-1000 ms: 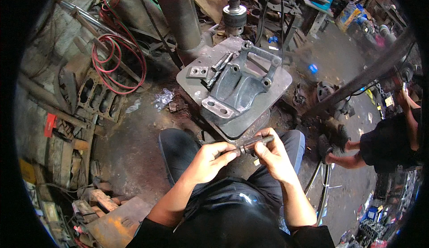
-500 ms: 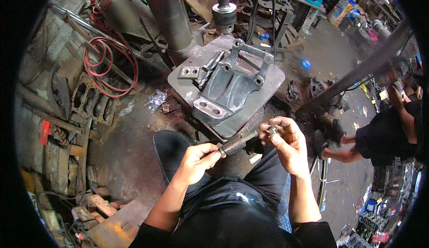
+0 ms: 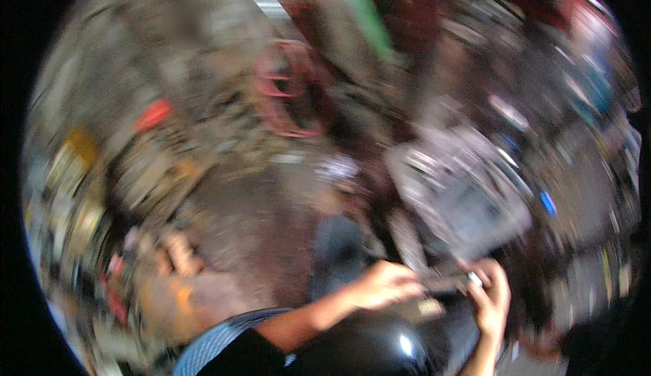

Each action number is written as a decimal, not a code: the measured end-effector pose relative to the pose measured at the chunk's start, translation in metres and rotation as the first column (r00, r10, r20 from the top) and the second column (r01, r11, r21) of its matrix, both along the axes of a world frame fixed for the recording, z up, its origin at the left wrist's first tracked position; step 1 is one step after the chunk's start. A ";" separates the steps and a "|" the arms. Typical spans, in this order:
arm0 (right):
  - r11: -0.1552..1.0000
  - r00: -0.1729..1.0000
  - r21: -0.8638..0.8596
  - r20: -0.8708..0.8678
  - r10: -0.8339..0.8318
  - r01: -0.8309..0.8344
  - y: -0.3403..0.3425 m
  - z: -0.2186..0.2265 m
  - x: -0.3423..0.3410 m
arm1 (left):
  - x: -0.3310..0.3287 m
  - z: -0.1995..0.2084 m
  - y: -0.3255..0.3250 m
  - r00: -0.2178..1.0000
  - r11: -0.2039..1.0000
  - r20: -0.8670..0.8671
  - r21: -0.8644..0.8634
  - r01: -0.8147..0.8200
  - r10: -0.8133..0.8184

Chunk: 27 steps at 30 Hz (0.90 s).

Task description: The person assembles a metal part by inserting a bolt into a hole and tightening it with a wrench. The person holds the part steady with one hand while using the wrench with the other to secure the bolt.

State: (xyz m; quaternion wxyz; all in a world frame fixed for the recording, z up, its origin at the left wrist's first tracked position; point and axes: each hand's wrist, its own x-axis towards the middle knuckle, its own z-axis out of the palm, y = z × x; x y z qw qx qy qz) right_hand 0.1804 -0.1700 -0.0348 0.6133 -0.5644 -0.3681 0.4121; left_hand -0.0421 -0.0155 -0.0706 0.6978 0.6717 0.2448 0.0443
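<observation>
The picture is smeared by motion. My left hand [image 3: 388, 286] is closed on the thick end of a threaded metal shaft [image 3: 444, 283], which points right across my lap. At its other end, my right hand [image 3: 494, 298] pinches a small bright nut [image 3: 475, 280] between thumb and fingers. Whether the nut touches the thread cannot be made out. Beyond my hands, the dark cast metal bracket [image 3: 475, 206] lies on the grey drill press table [image 3: 412, 176], its details lost in the blur.
Left of the table a red coiled hose [image 3: 298, 132] hangs over scrap metal. A red object [image 3: 153, 115] lies farther left. Near my left elbow is a rust-stained plate [image 3: 173, 301]. A blue item [image 3: 548, 203] lies on the floor to the right.
My view has swung left, so the table and both hands now appear farther right and the scene is blurred. Both hands still hold the shaft and the nut.
</observation>
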 end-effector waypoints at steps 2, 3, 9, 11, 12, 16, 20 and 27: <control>0.993 0.989 -0.104 0.145 -0.033 0.048 -0.011 0.005 -0.004 | -0.005 -0.005 -0.010 0.967 0.989 0.255 0.140 -0.037 0.000; 0.984 0.958 -0.176 0.287 0.017 0.036 -0.016 0.008 -0.005 | -0.007 -0.008 -0.017 0.936 0.989 0.352 0.130 -0.068 0.018; 0.923 0.751 -0.096 0.553 0.361 -0.373 -0.016 0.024 -0.017 | -0.055 -0.028 -0.055 0.961 0.984 0.213 -0.007 -0.178 0.175; 0.923 0.688 -0.082 0.643 0.337 -0.376 0.000 0.025 -0.024 | -0.067 -0.032 -0.061 0.922 0.949 0.327 0.159 -0.272 0.209; 0.914 0.659 -0.070 0.671 0.340 -0.400 0.017 0.028 -0.024 | -0.065 -0.032 -0.059 0.905 0.915 0.331 0.207 -0.346 0.268; 0.924 0.536 -0.124 0.784 0.314 -0.361 0.039 0.026 -0.048 | -0.085 -0.027 -0.066 0.827 0.721 0.415 0.428 -0.545 0.379; 0.886 0.620 -0.045 0.698 0.358 -0.462 0.043 0.043 -0.073 | -0.128 -0.007 -0.062 0.815 0.716 0.416 0.411 -0.564 0.403; 0.835 0.726 -0.247 0.414 0.549 -0.491 0.064 0.061 -0.094 | -0.161 0.014 -0.056 0.801 0.705 0.429 0.404 -0.583 0.417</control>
